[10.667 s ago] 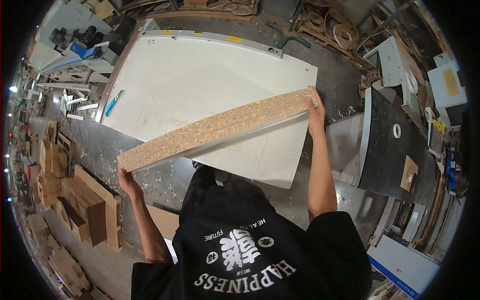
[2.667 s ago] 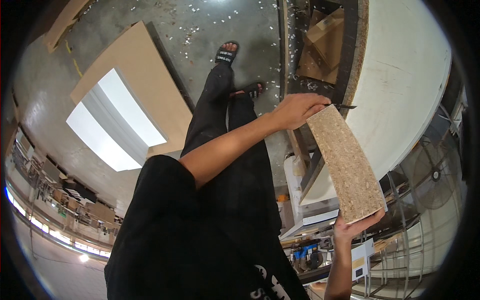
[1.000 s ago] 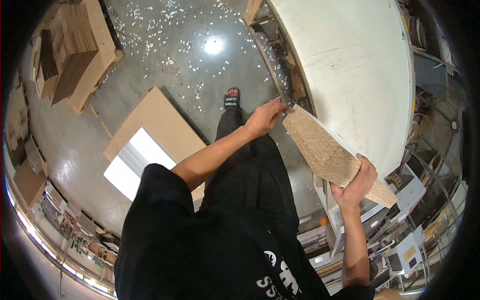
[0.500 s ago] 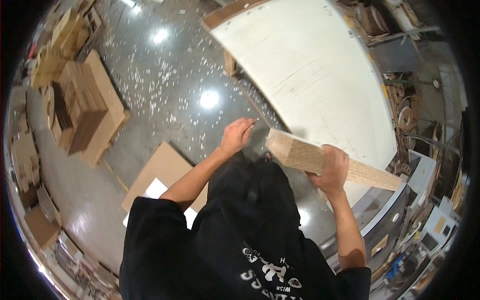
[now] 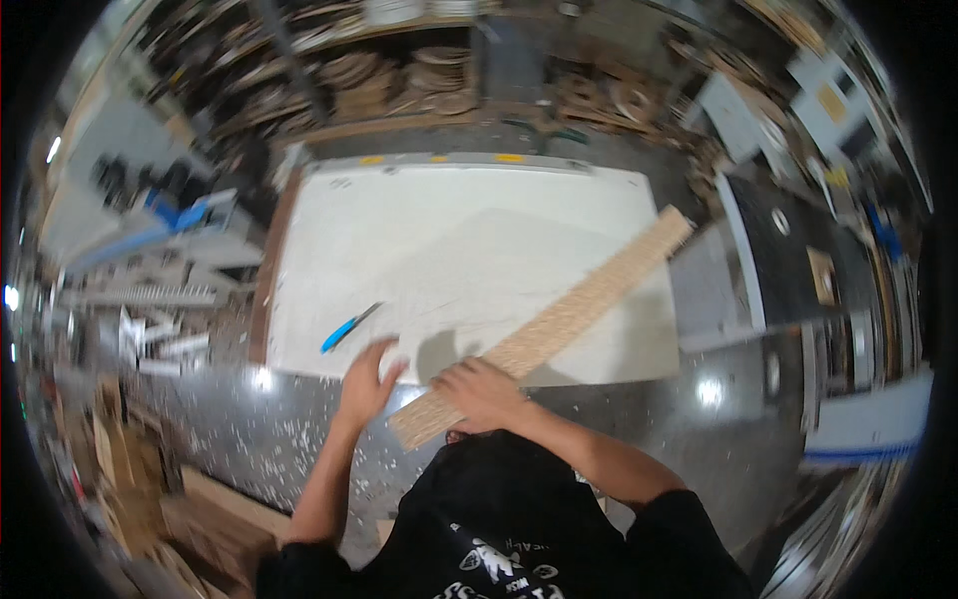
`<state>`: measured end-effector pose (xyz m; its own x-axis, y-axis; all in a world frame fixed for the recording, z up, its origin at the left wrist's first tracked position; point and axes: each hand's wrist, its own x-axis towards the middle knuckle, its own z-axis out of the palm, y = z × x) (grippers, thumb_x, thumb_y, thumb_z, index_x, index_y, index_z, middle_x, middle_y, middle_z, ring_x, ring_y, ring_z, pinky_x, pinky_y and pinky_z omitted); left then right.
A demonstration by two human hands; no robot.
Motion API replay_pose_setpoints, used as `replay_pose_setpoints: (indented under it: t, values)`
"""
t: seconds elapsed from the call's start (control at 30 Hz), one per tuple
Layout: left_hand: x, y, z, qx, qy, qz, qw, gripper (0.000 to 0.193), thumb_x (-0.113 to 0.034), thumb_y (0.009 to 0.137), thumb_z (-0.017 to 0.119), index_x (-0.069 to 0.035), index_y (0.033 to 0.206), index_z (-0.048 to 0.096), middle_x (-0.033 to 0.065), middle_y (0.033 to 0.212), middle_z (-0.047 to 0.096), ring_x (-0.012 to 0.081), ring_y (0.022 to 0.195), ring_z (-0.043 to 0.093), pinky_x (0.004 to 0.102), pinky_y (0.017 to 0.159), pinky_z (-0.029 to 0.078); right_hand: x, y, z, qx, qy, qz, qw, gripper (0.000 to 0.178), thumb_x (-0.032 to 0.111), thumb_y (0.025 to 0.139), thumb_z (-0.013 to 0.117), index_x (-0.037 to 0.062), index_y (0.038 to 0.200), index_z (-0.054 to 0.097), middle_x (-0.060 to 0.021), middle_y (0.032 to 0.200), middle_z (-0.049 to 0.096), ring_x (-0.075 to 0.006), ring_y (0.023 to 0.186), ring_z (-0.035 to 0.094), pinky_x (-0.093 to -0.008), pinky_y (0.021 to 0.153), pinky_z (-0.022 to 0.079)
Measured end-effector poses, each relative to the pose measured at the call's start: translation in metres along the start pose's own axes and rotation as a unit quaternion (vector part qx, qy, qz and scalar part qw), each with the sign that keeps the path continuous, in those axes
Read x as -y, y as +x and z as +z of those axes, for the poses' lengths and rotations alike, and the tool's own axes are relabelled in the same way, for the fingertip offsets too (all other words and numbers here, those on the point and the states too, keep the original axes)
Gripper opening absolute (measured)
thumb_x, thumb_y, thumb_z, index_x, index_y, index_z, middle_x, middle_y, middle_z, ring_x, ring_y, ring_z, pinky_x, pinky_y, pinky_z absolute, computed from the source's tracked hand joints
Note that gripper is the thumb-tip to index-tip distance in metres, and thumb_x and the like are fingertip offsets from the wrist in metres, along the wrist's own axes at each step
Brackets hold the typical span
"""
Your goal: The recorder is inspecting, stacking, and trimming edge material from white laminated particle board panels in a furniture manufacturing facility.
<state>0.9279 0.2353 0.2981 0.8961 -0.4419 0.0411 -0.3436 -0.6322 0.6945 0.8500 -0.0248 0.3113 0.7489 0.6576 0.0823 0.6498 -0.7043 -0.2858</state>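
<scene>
A long, pale wood-grain board (image 5: 589, 301) slants across the near right part of the white tabletop (image 5: 419, 230). Its near end sticks out past the table's front edge toward my body. My right hand (image 5: 481, 391) grips that end, with the fingers over the upper face; the thumb is hidden. Past my left fingertips is a utility knife (image 5: 349, 327) with a blue handle and thin blade, apart from the hand, over the tabletop. My left hand (image 5: 367, 384) is open at the table's front edge, slightly blurred, thumb and fingers apart.
Shelves stacked with wooden rings and offcuts (image 5: 439, 80) run behind the table. A dark-topped machine (image 5: 788, 240) adjoins the right. Equipment with blue parts (image 5: 180, 215) stands left. White scraps (image 5: 289, 439) litter the floor, with cardboard pieces (image 5: 225, 519) at lower left.
My view has swung right to face the table. The left hand has let go of the knife. My right hand still holds the board, which now lies diagonally over the tabletop.
</scene>
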Motion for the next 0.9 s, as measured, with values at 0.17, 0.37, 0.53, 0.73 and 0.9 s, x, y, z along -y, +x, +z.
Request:
replay_pose_setpoints:
  t: [0.17,0.37,0.53,0.73,0.9]
  values:
    - [-0.094,-0.063,0.008,0.127,0.136,0.004,0.982,0.093,-0.042,0.080,0.088,0.001,0.151,0.046,0.0262,0.141,0.060,0.0462,0.133,0.056,0.0499,0.112,0.046,-0.002,-0.004,0.010,-0.020,-0.004,0.020,1.000,0.087,0.053,0.077,0.084,-0.0021,0.140,0.059,-0.0144,0.134,0.066,-0.0292,0.130,0.058,-0.0439,0.114,0.041]
    - [-0.069,-0.076,0.042,0.081,0.214,-0.048,0.972,0.101,-0.029,0.067,0.098,0.000,0.146,0.043,0.0242,0.131,0.059,0.0465,0.121,0.056,0.0543,0.102,0.049,-0.060,-0.040,-0.020,-0.048,0.038,-0.011,0.998,0.102,0.059,0.072,0.088,0.0028,0.150,0.054,-0.0202,0.152,0.055,-0.0382,0.139,0.052,-0.0510,0.120,0.038]
    - [-0.098,-0.076,0.043,0.030,0.250,-0.072,0.965,0.093,-0.030,0.065,0.099,-0.001,0.139,0.051,0.0210,0.128,0.061,0.0442,0.117,0.057,0.0537,0.098,0.051,-0.232,-0.135,-0.141,0.009,-0.066,0.078,0.995,0.106,0.055,0.059,0.096,0.0100,0.147,0.060,-0.0172,0.149,0.059,-0.0402,0.137,0.053,-0.0528,0.114,0.044]
    - [-0.091,-0.081,0.048,0.001,0.286,-0.123,0.951,0.090,-0.033,0.061,0.101,0.000,0.132,0.058,0.0184,0.122,0.065,0.0421,0.113,0.060,0.0516,0.098,0.052,-0.387,-0.254,-0.197,0.086,-0.199,0.196,0.956,0.112,0.048,0.061,0.098,0.0102,0.154,0.050,-0.0133,0.157,0.050,-0.0338,0.150,0.042,-0.0576,0.129,0.023]
    - [-0.082,-0.080,0.046,0.032,0.281,-0.109,0.953,0.091,-0.042,0.062,0.100,0.002,0.130,0.059,0.0198,0.119,0.066,0.0429,0.114,0.062,0.0504,0.100,0.052,-0.418,-0.256,-0.184,0.022,-0.116,0.209,0.971,0.097,0.039,0.068,0.096,0.0059,0.149,0.053,-0.0128,0.152,0.053,-0.0357,0.147,0.042,-0.0502,0.125,0.033]
